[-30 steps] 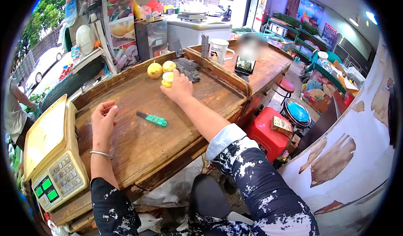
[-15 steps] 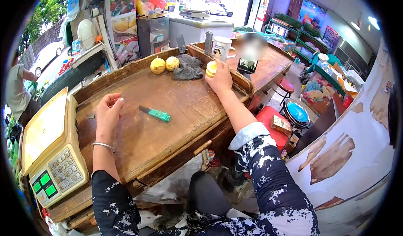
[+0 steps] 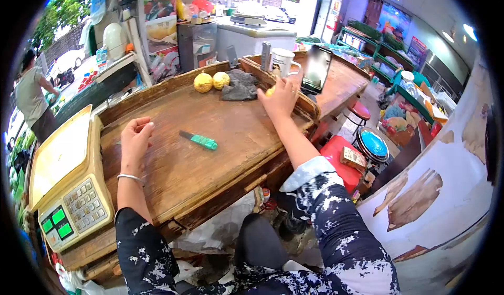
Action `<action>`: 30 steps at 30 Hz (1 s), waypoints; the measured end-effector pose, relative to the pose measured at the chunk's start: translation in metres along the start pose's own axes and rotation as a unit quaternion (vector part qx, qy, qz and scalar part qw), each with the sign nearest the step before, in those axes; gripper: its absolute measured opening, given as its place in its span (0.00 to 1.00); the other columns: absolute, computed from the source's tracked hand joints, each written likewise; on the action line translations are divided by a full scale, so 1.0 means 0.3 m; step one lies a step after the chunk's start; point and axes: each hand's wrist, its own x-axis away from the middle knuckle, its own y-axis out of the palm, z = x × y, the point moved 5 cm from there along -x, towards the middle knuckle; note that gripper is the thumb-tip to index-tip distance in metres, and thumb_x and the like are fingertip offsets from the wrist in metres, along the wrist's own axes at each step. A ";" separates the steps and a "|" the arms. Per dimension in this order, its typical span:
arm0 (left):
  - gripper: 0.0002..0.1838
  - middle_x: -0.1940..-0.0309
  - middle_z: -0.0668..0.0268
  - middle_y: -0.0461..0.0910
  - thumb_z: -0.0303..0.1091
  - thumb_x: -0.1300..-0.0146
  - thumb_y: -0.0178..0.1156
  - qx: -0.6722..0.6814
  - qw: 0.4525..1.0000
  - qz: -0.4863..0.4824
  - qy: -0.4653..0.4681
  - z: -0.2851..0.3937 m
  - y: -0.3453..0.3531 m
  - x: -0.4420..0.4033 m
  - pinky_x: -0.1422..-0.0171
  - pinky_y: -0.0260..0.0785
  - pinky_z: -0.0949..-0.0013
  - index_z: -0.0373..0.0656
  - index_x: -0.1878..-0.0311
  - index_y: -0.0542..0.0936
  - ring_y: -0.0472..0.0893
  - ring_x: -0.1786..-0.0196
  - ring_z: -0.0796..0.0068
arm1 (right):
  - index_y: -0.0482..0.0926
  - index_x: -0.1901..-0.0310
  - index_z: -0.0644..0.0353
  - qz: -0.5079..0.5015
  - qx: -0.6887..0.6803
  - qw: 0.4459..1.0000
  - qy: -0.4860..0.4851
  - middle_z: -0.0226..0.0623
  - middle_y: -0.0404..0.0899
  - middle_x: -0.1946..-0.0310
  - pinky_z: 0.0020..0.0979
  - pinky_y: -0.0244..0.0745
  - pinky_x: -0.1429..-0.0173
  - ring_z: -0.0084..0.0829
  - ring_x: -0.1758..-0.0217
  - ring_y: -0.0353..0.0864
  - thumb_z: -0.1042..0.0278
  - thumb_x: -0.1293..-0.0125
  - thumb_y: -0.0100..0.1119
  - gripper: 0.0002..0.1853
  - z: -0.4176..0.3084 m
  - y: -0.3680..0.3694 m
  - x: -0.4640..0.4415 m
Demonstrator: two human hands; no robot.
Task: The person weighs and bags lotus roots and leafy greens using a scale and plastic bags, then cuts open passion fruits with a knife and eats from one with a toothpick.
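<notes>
My right hand [image 3: 281,98] is closed around a yellow fruit [image 3: 270,91] at the right end of the wooden tray table, near a white mug [image 3: 282,63]. The fingers hide most of that fruit. Two more yellow fruits [image 3: 203,82] [image 3: 221,80] lie at the back edge beside a dark grey cloth [image 3: 240,85]. My left hand [image 3: 137,137] hovers over the left part of the table, fingers curled and thumb near them; whether anything is between them is not visible. A knife with a green-wrapped handle [image 3: 203,141] lies on the wood between my hands.
A yellowish scale [image 3: 79,206] with green displays stands at the left. Behind the mug is an upright phone [image 3: 316,70]. A red stool [image 3: 338,158] with a box on it stands right of the table. Another person [image 3: 34,95] stands outside at the far left.
My right hand has moved right with the fruit, from beside the grey cloth to near the mug. My left hand has barely moved. The person outside has come further into view.
</notes>
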 end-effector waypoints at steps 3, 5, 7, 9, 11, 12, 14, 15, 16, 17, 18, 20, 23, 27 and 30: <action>0.15 0.65 0.68 0.79 0.35 0.42 0.60 -0.052 0.996 0.032 0.071 -0.006 -0.001 -0.026 0.67 0.68 0.76 0.40 0.54 0.78 0.76 0.65 0.81 | 0.74 0.48 0.54 0.068 -0.089 0.991 -0.079 0.37 0.71 0.51 0.44 0.60 0.40 0.40 0.44 0.67 0.52 0.49 0.64 0.27 -0.093 -0.011 -0.022; 0.15 0.65 0.67 0.80 0.35 0.43 0.61 -0.059 0.996 0.022 0.059 -0.037 0.010 -0.042 0.67 0.68 0.76 0.40 0.54 0.78 0.77 0.65 0.81 | 0.79 0.57 0.54 0.029 -0.189 0.975 -0.110 0.32 0.77 0.62 0.41 0.62 0.48 0.35 0.53 0.74 0.55 0.47 0.63 0.17 -0.166 0.022 -0.057; 0.16 0.64 0.55 0.82 0.34 0.47 0.63 -0.056 0.996 0.039 0.052 -0.024 0.015 -0.033 0.54 0.72 0.70 0.35 0.57 0.80 0.81 0.60 0.69 | 0.80 0.59 0.53 -0.056 -0.158 0.972 -0.166 0.32 0.80 0.66 0.40 0.62 0.49 0.34 0.54 0.75 0.52 0.46 0.61 0.17 -0.274 0.055 -0.081; 0.16 0.64 0.55 0.82 0.34 0.48 0.62 -0.058 0.996 0.046 0.042 -0.025 0.020 -0.031 0.54 0.72 0.69 0.35 0.58 0.80 0.81 0.61 0.69 | 0.80 0.58 0.53 -0.082 -0.137 0.968 -0.195 0.32 0.81 0.66 0.40 0.61 0.48 0.33 0.53 0.75 0.50 0.46 0.61 0.19 -0.367 0.110 -0.091; 0.15 0.66 0.56 0.82 0.34 0.48 0.62 -0.061 0.995 0.052 0.059 -0.017 0.013 -0.030 0.55 0.72 0.69 0.36 0.58 0.80 0.81 0.62 0.69 | 0.80 0.57 0.53 -0.099 -0.078 0.968 -0.217 0.34 0.81 0.60 0.41 0.61 0.47 0.34 0.49 0.74 0.44 0.48 0.61 0.24 -0.453 0.165 -0.087; 0.15 0.66 0.56 0.82 0.34 0.48 0.62 -0.063 0.995 0.060 0.056 -0.019 0.011 -0.031 0.55 0.72 0.69 0.36 0.58 0.80 0.81 0.62 0.69 | 0.80 0.57 0.53 -0.102 -0.084 0.966 -0.223 0.34 0.81 0.60 0.41 0.61 0.47 0.34 0.49 0.74 0.44 0.48 0.61 0.24 -0.485 0.180 -0.084; 0.15 0.66 0.57 0.82 0.34 0.48 0.62 -0.066 0.995 0.037 0.066 -0.018 0.022 -0.036 0.56 0.72 0.69 0.36 0.58 0.80 0.81 0.63 0.70 | 0.80 0.56 0.55 -0.144 -0.018 0.967 -0.210 0.34 0.79 0.56 0.41 0.60 0.45 0.35 0.44 0.71 0.39 0.51 0.62 0.29 -0.534 0.234 -0.075; 0.15 0.67 0.58 0.82 0.34 0.48 0.63 -0.052 0.996 0.032 0.067 -0.019 0.028 -0.037 0.58 0.72 0.70 0.36 0.58 0.80 0.81 0.63 0.71 | 0.79 0.55 0.56 -0.143 0.005 0.967 -0.213 0.34 0.78 0.54 0.41 0.59 0.43 0.36 0.42 0.68 0.37 0.54 0.64 0.32 -0.550 0.253 -0.069; 0.15 0.67 0.58 0.82 0.34 0.48 0.63 -0.056 0.996 0.037 0.064 -0.023 0.026 -0.036 0.58 0.72 0.70 0.36 0.58 0.80 0.81 0.63 0.71 | 0.79 0.55 0.56 -0.147 -0.001 0.965 -0.217 0.34 0.78 0.54 0.41 0.59 0.43 0.36 0.42 0.68 0.37 0.54 0.64 0.32 -0.562 0.267 -0.071; 0.15 0.67 0.58 0.82 0.33 0.48 0.63 -0.056 0.996 0.034 0.068 -0.014 0.029 -0.030 0.58 0.72 0.70 0.35 0.58 0.80 0.81 0.64 0.72 | 0.78 0.54 0.56 -0.161 0.027 0.960 -0.229 0.34 0.78 0.54 0.41 0.58 0.42 0.35 0.42 0.68 0.38 0.54 0.64 0.32 -0.571 0.277 -0.073; 0.15 0.68 0.59 0.82 0.33 0.49 0.63 -0.054 0.995 0.030 0.073 -0.002 0.032 -0.024 0.59 0.72 0.70 0.35 0.58 0.80 0.81 0.64 0.72 | 0.78 0.54 0.56 -0.173 0.057 0.953 -0.242 0.33 0.78 0.55 0.40 0.58 0.41 0.35 0.42 0.67 0.39 0.55 0.65 0.32 -0.578 0.284 -0.075; 0.14 0.67 0.65 0.80 0.30 0.45 0.62 -0.054 0.997 0.019 0.055 0.003 0.036 -0.024 0.58 0.70 0.75 0.35 0.56 0.79 0.78 0.64 0.79 | 0.77 0.53 0.55 -0.167 0.056 0.954 -0.244 0.33 0.77 0.55 0.38 0.58 0.41 0.34 0.43 0.67 0.42 0.57 0.66 0.32 -0.587 0.279 -0.077; 0.14 0.66 0.65 0.80 0.31 0.45 0.62 -0.073 0.995 0.026 0.055 0.005 0.033 -0.022 0.59 0.70 0.75 0.35 0.56 0.79 0.78 0.64 0.79 | 0.77 0.52 0.57 -0.124 -0.066 0.956 -0.257 0.35 0.77 0.53 0.38 0.62 0.42 0.36 0.45 0.70 0.43 0.60 0.67 0.34 -0.596 0.231 -0.073; 0.14 0.67 0.62 0.81 0.32 0.46 0.63 -0.039 0.997 0.027 0.061 0.004 0.039 -0.021 0.59 0.72 0.72 0.35 0.58 0.79 0.79 0.65 0.76 | 0.66 0.41 0.61 -0.375 -0.633 0.674 -0.066 0.33 0.74 0.52 0.29 0.68 0.41 0.27 0.43 0.69 0.78 0.55 0.68 0.36 -0.613 0.190 -0.034; 0.16 0.65 0.59 0.81 0.36 0.44 0.62 0.048 0.999 -0.004 0.015 0.020 0.048 -0.003 0.60 0.73 0.70 0.36 0.56 0.77 0.80 0.63 0.73 | 0.60 0.38 0.59 -0.421 -0.700 0.574 -0.062 0.36 0.70 0.47 0.30 0.69 0.41 0.29 0.42 0.69 0.78 0.54 0.68 0.40 -0.629 0.068 0.044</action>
